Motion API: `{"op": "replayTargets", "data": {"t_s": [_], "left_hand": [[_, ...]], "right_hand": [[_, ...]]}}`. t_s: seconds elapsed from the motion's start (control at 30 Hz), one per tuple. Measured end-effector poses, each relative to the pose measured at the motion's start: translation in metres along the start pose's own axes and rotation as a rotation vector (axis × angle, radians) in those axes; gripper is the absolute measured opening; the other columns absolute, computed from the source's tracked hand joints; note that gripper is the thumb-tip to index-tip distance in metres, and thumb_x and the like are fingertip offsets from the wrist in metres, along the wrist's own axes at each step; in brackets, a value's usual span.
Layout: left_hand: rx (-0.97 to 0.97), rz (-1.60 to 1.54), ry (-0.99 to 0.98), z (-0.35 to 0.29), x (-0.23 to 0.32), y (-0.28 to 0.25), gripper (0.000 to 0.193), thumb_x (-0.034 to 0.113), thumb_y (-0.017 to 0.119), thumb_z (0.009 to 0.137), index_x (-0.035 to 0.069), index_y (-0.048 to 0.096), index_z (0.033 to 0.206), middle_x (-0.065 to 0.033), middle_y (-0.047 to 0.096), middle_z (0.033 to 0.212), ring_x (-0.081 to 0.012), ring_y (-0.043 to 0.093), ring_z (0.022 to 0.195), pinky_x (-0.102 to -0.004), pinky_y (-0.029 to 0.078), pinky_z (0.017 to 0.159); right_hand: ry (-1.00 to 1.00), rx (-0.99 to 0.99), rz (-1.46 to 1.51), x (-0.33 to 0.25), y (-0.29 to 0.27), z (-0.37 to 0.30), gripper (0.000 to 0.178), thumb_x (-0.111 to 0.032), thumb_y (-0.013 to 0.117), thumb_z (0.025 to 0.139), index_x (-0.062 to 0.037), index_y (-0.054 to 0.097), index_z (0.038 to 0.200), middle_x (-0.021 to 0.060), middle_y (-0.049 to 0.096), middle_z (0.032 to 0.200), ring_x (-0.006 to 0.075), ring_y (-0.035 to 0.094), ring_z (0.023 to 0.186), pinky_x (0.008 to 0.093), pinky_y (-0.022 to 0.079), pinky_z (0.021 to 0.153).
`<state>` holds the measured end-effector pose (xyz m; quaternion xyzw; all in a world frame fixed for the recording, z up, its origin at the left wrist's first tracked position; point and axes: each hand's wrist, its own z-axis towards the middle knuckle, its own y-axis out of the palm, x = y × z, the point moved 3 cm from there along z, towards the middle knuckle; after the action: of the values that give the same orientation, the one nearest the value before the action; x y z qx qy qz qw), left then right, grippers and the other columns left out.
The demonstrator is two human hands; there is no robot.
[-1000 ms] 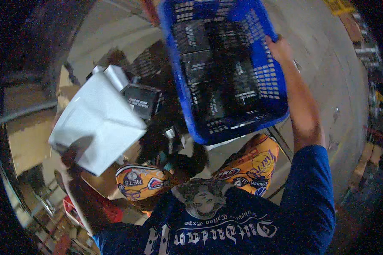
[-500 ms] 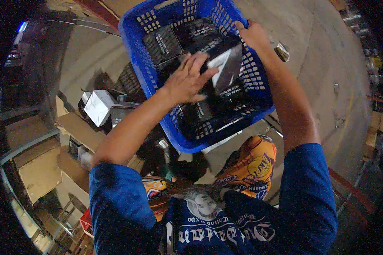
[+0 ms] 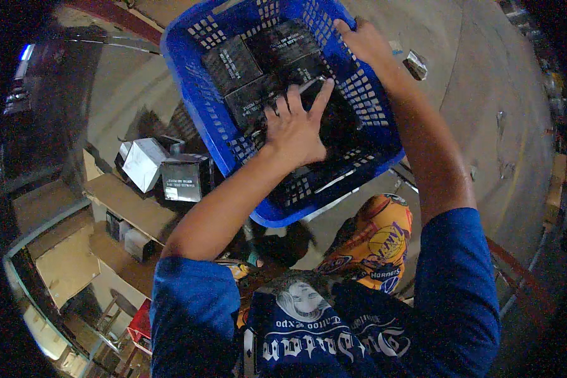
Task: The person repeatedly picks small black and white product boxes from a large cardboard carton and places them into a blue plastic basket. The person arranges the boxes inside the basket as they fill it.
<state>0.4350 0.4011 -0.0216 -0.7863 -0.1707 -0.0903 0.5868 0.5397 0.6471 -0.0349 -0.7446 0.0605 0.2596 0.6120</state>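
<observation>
A blue perforated plastic basket (image 3: 198, 104) holds several black boxes (image 3: 232, 63) with pale print, packed side by side. My right hand (image 3: 366, 45) grips the basket's far right rim, fingers over the edge. My left hand (image 3: 298, 132) is inside the basket, palm down with fingers spread, lying across the tops of boxes in the middle. Its fingertips touch a box (image 3: 305, 72) near the basket's right side. The hand covers part of the boxes beneath it.
Left of the basket, a white box (image 3: 145, 165) and a black box (image 3: 184, 179) sit by an open cardboard carton (image 3: 129, 200). A red crate (image 3: 141, 324) is at lower left. A crumpled silvery scrap (image 3: 415, 65) lies on the floor at right.
The tilted box with the bright face under my left hand now lies lower among the others. My left hand has shifted right and spread over the boxes. My right hand keeps its grip.
</observation>
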Motion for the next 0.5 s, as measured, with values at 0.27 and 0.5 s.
{"op": "replayTargets", "data": {"t_s": [0.27,0.5], "left_hand": [[-0.072,0.031,-0.106,0.027,-0.006,0.001,0.123,0.036,0.085,0.062,0.038,0.014,0.163,-0.032,0.016,0.161,-0.0564,0.03,0.14,-0.0753,0.032,0.104],[-0.065,-0.057,-0.071,0.015,-0.016,-0.021,0.128,0.041,0.087,0.055,0.044,0.017,0.161,-0.0306,0.026,0.155,-0.0554,0.035,0.137,-0.0699,0.032,0.108]], "right_hand": [[-0.007,0.031,-0.011,-0.003,0.005,-0.001,0.069,-0.061,0.057,0.094,0.0004,0.064,0.125,0.0318,0.069,0.115,0.0461,0.066,0.112,0.0519,0.05,0.098],[0.047,-0.062,-0.071,-0.015,-0.004,-0.012,0.074,-0.065,0.054,0.093,-0.0008,0.062,0.131,0.0313,0.067,0.122,0.0473,0.063,0.117,0.0522,0.048,0.103]]}}
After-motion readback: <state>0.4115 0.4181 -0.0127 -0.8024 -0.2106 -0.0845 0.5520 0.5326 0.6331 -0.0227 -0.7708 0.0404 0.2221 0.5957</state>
